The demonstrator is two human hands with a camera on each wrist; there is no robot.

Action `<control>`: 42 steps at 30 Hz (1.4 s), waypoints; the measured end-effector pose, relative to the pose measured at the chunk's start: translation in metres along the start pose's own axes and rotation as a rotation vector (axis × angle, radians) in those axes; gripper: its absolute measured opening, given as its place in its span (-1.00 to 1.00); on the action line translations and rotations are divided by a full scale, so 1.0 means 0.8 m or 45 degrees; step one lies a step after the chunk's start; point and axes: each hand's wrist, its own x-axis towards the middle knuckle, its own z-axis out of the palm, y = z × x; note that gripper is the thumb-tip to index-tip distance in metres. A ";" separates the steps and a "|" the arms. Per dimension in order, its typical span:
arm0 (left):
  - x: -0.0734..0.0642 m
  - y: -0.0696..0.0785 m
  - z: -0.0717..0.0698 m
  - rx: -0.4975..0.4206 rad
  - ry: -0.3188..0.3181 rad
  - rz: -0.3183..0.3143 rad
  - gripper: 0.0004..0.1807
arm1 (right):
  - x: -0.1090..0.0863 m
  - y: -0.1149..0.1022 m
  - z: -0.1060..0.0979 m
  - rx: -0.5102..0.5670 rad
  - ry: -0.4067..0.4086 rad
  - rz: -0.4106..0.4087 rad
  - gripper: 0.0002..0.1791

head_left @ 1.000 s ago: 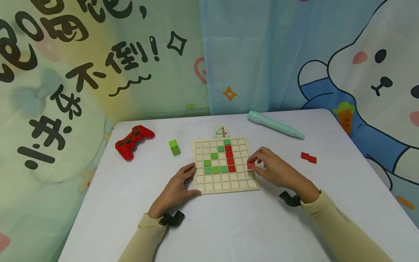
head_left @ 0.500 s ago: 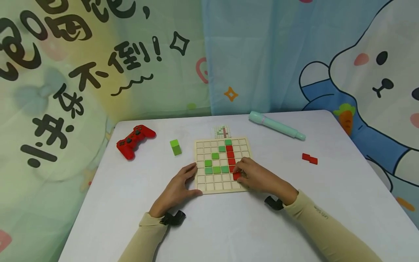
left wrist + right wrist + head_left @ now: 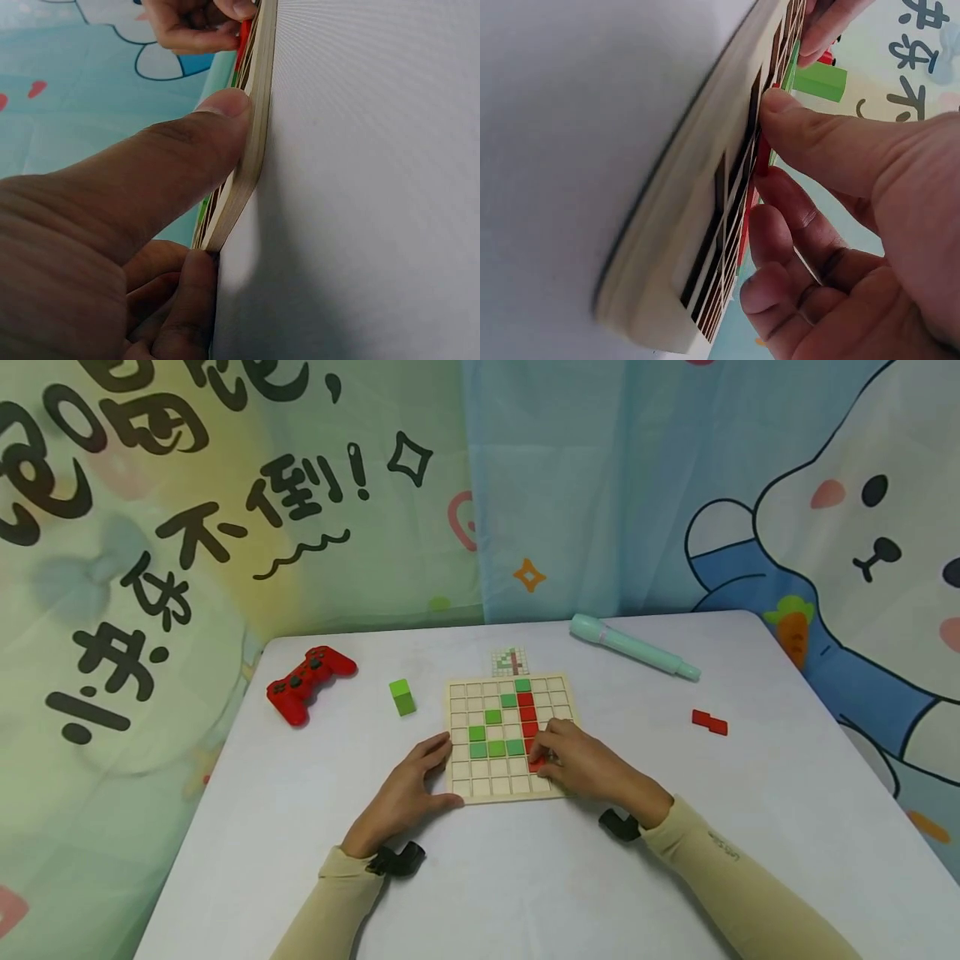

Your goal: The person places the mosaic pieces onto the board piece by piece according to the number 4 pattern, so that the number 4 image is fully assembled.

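A square wooden grid board [image 3: 480,787] lies on the table. Several green tiles [image 3: 496,749] sit in its cells beside a column of red tiles [image 3: 528,713]. My left hand [image 3: 401,793] holds the board's near left corner, thumb along the front edge and fingers against the left side. Between thumb and fingertips, my right hand [image 3: 592,767] pinches a red tile [image 3: 763,154] at the lower end of the red column. That tile is partly covered by the fingers, and whether it lies flat in its cell I cannot tell.
Behind the board lies a small pattern card [image 3: 510,662]. Two loose red tiles [image 3: 709,722] are at the right. Green tiles, apparently stacked [image 3: 402,697], stand left of the board, near a red game controller [image 3: 309,685]. A mint-green pen-shaped tube [image 3: 633,647] lies at the back.
My right hand has carried the red tile left from the board's right edge to below the red column, then shifted it slightly further left. My left hand stays at the corner.
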 end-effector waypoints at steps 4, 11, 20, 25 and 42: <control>0.000 0.000 0.000 0.002 0.001 0.003 0.07 | 0.001 0.000 0.000 -0.025 0.010 0.026 -0.89; 0.001 0.000 0.001 -0.003 -0.004 0.011 0.07 | -0.002 0.000 -0.008 -0.080 0.032 -0.047 -0.89; 0.001 0.002 0.002 -0.015 -0.007 -0.011 0.07 | -0.039 0.047 -0.053 0.064 0.330 0.171 -0.81; 0.000 -0.001 0.002 0.002 -0.002 -0.016 0.07 | -0.072 0.098 -0.078 0.100 0.628 0.310 -0.79; -0.001 -0.002 -0.001 0.023 0.008 -0.004 0.06 | -0.152 0.208 -0.098 0.112 0.376 0.862 -0.44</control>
